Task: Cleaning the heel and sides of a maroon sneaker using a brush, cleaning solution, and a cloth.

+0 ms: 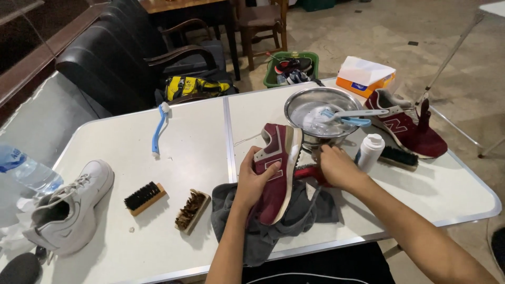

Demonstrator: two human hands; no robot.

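- Right now our left hand (254, 179) is wrapped around the side of a maroon shoe (278, 168), holding it tilted on its edge with the sole turned toward our right.
- Our right hand (336, 165) is closed around something red (310, 172) just beside the shoe's sole; we cannot tell what it is, as the fingers cover most of it.
- Under both hands lies a crumpled grey cloth (263, 231), and the shoe rests partly on it.
- Just beyond the right hand stands a metal bowl (315, 113) with a blue-handled brush (347, 117) lying across it, and a white bottle (370, 151) stands close to the wrist.
- Further right lie the second maroon shoe (405, 123) and a dark brush (398, 156).
- Off to our left are two wooden brushes (168, 204), a blue toothbrush (159, 128) and a white shoe (71, 208).
- We judge the bowl the main risk: an elbow swing or a hard scrub could knock it or the bottle and spill liquid over the table (200, 142).
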